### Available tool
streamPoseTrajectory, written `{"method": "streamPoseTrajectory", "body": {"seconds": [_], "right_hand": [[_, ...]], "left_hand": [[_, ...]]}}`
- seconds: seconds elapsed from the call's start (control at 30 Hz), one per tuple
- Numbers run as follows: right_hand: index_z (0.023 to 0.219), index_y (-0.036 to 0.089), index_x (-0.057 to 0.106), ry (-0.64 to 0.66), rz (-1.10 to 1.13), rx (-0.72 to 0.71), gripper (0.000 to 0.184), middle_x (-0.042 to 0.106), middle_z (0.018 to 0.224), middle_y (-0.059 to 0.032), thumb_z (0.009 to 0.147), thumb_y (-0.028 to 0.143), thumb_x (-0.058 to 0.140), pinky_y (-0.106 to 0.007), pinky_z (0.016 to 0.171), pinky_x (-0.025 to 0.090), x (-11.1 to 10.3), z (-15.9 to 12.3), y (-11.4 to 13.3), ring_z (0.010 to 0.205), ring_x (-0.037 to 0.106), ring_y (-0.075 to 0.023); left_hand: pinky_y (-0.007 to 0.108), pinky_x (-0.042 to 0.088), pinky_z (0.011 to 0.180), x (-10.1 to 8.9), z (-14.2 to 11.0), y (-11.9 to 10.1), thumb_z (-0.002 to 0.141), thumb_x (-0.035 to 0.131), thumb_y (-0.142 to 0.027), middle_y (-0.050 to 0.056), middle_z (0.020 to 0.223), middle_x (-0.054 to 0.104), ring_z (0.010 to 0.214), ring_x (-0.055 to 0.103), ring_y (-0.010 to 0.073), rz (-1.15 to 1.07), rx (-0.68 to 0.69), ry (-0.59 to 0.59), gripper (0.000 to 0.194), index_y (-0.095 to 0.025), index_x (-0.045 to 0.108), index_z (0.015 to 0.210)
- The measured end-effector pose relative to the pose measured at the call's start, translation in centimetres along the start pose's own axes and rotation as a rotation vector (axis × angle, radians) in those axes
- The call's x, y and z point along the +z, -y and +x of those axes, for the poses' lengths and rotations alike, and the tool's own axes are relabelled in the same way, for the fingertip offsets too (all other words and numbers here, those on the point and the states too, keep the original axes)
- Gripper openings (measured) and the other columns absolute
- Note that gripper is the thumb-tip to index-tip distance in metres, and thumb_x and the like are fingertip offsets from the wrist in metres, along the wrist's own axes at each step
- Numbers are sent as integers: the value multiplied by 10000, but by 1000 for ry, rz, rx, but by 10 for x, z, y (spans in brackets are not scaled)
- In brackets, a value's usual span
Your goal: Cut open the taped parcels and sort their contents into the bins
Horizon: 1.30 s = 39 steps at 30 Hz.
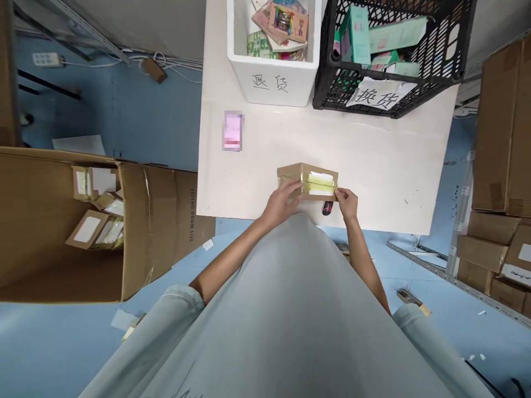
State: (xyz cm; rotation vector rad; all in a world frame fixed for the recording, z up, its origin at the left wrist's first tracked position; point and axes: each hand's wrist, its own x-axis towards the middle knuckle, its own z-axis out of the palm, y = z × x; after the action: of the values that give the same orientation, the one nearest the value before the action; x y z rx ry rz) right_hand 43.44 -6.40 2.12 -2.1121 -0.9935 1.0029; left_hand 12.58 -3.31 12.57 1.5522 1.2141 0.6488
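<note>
Left hand [284, 203] and right hand [347, 202] are steadying a taped carton [317, 183] near the tabletop's [381, 166] near edge.
Left fingers are curling over its left part; right fingertips are pinching its right end; a white box [277, 80] is holding packets [286, 25], a black crate [440, 69] green boxes [359, 37], both towards the far edge; a red-and-black tool [327, 208] is lying at the near edge.

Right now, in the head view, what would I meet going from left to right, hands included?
Large open carton → pink pixelated item → left hand → small taped box → right hand → stacked cartons at the right edge.
</note>
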Motion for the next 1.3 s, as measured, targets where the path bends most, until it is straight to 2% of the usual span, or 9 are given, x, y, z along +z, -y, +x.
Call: {"method": "streamPoseTrajectory", "body": {"seconds": [0.17, 0.37, 0.47, 0.6, 0.77, 0.83, 0.93, 1.13, 1.3], "right_hand": [[1002, 208, 777, 92, 57, 26, 534, 864, 1051, -142, 822, 711, 797, -498, 987, 661, 25, -12, 24, 1016, 806, -323], [991, 256, 732, 85, -194, -97, 256, 843, 1048, -120, 992, 510, 701, -492, 976, 632, 49, -40, 70, 977, 787, -320], [1020, 265, 731, 144, -263, -213, 226, 824, 1078, -98, 1018, 489, 701, -456, 944, 618, 60, -60, 97, 991, 776, -308], [1049, 285, 726, 234, -266, -408, 278, 785, 1081, -74, 1065, 560, 681, -423, 918, 602, 99, -87, 131, 994, 742, -295], [1098, 264, 726, 334, -306, -552, 312, 752, 1109, -147, 1117, 560, 633, -504, 993, 579, 140, -108, 156, 1095, 714, -369], [1098, 264, 721, 345, -309, -536, 309, 752, 1114, -150, 1130, 550, 609, -521, 1002, 580, 137, -107, 155, 1113, 717, -378], [1077, 284, 730, 298, -244, -476, 272, 778, 1078, -108, 1109, 538, 638, -490, 978, 598, 115, -96, 139, 1067, 739, -343], [993, 266, 741, 227, -63, -217, 290, 841, 1017, -74, 1000, 557, 736, -441, 951, 632, 57, -54, 80, 976, 791, -292], [978, 254, 750, 216, 23, -141, 435, 853, 1030, -101, 966, 688, 723, -444, 954, 644, 27, -39, 32, 991, 794, -302]], "left_hand": [[466, 566, 1212, -21, -5, 47, 1047, 691, -316, 129, 1551, 667, 1349, 711, 318, 87, -177, -117, 405, -249, 781, 1435], [422, 560, 1214, -42, -7, 95, 1014, 635, -260, 114, 1423, 730, 1369, 696, 285, -38, -290, -195, 299, -235, 836, 1234], [425, 571, 1188, -57, -11, 111, 992, 637, -259, 120, 1371, 756, 1348, 702, 291, 5, -337, -287, 233, -222, 826, 1123], [455, 583, 1168, -80, -18, 129, 959, 630, -259, 142, 1321, 794, 1284, 731, 304, 84, -466, -380, 208, -203, 802, 1063], [456, 577, 1175, -95, -27, 135, 925, 704, -326, 175, 1265, 828, 1230, 766, 315, 104, -564, -367, 221, -174, 795, 1056], [459, 587, 1163, -94, -29, 132, 920, 733, -348, 170, 1254, 834, 1227, 776, 317, 78, -563, -361, 240, -178, 789, 1079], [462, 599, 1150, -83, -28, 124, 940, 747, -380, 158, 1265, 837, 1242, 782, 326, 39, -547, -380, 250, -191, 781, 1101], [447, 617, 1130, -44, -14, 98, 975, 756, -368, 125, 1258, 844, 1208, 806, 312, -5, -488, -354, 248, -199, 776, 1155], [438, 606, 1175, -13, -10, 77, 985, 746, -299, 90, 1293, 838, 1221, 793, 293, 44, -412, -309, 231, -215, 803, 1193]]}}
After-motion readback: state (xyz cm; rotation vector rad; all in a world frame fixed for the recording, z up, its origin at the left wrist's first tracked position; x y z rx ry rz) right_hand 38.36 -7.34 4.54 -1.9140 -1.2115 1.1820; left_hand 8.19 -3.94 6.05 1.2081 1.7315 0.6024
